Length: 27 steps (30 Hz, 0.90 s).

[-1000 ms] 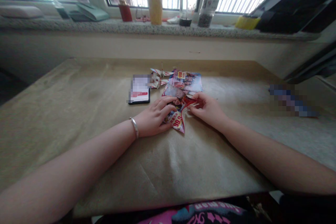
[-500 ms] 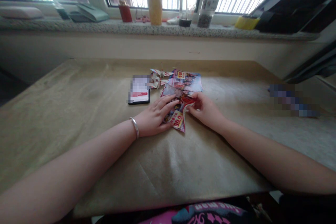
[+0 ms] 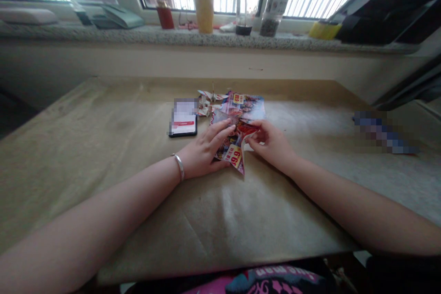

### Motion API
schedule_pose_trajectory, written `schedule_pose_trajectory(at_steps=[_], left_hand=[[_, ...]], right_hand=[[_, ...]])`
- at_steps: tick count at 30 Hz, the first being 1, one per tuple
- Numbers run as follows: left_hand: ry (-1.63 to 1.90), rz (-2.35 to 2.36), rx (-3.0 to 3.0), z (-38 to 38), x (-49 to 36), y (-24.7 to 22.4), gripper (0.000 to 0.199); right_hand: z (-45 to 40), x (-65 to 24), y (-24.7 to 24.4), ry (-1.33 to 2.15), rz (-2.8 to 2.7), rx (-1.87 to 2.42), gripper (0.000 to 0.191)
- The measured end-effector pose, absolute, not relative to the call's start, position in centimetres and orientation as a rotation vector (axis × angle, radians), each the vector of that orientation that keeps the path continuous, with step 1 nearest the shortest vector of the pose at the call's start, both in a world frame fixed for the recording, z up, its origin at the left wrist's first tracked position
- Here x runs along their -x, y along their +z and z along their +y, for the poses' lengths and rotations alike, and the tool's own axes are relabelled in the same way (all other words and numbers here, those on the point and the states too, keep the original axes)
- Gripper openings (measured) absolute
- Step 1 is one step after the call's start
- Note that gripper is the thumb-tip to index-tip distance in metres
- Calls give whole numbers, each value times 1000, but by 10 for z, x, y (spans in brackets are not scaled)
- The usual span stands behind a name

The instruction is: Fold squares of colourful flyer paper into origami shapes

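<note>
My left hand [image 3: 203, 151], spread flat, pins the multicoloured, pointed printed paper [image 3: 236, 154] mid-table, my curled right hand [image 3: 270, 144] pinching its lifted right edge — an uneven tug, I judge, could tear it.

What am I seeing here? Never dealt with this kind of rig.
No machine: these are a person's two bare hands, viewed from a camera worn on the head, looking forward and down. The left hand lies flattened on a folded printed paper; the right hand pinches its raised right edge. Beyond, on the covered table, lies another printed sheet, with folded-paper figures and a phone to its left. The item far right is pixelated, so I can't identify it.
</note>
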<state>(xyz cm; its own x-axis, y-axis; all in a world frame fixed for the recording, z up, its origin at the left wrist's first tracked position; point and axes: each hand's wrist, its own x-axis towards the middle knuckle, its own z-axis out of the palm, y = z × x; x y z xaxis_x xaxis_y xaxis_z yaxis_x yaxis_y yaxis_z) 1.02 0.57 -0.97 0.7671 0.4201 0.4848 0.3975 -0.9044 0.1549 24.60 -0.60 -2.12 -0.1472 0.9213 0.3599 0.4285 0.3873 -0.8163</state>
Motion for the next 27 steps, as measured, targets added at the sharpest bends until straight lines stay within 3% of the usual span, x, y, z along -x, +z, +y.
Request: schedule_pose_trajectory(at_steps=[5,8,21,27], left_hand=[[934,634,-3072,4,-11,-1,24],[896,569,-3189,5,-12,2,11],[922,652,-3001,0,-15,2,14],[1001,675,-2953,-1,-17,0,52]], right_hand=[[-3,-245,-18,908,-1571,1179,38],[0,-246,-17,976,-1512,1194,34],[-12,-241,-12,651,-1898,1165,22],[-15,-238,-6,577,-1986,1011,20]])
